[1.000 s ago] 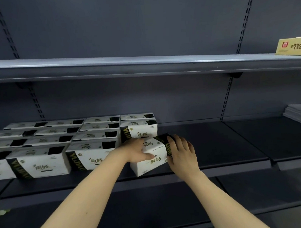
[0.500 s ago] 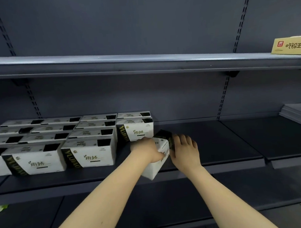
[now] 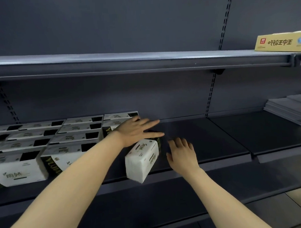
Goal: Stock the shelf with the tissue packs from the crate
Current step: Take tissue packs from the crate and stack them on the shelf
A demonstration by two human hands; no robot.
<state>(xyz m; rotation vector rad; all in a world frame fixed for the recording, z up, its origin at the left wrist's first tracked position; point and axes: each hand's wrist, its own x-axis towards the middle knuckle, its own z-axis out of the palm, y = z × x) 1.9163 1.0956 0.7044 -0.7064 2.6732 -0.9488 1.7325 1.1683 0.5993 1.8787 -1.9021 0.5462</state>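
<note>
A white tissue pack (image 3: 142, 159) lies askew on the dark middle shelf (image 3: 209, 145), one end jutting past the front edge. My left hand (image 3: 136, 129) hovers over its far end with fingers stretched out flat; whether it touches the pack is unclear. My right hand (image 3: 181, 153) is just right of the pack, apart from it, fingers loosely bent and holding nothing. Rows of the same white packs (image 3: 59, 142) fill the shelf's left part. The crate is out of view.
A yellow box (image 3: 282, 42) sits on the upper shelf (image 3: 143, 59) at the right. A stack of grey flat items (image 3: 294, 110) lies on the neighbouring shelf section to the right. A lower shelf (image 3: 151, 202) runs below.
Both hands have let go of the pack. It has turned end-on and now sticks out over the shelf edge. The left hand opened flat, the right drew away to the right.
</note>
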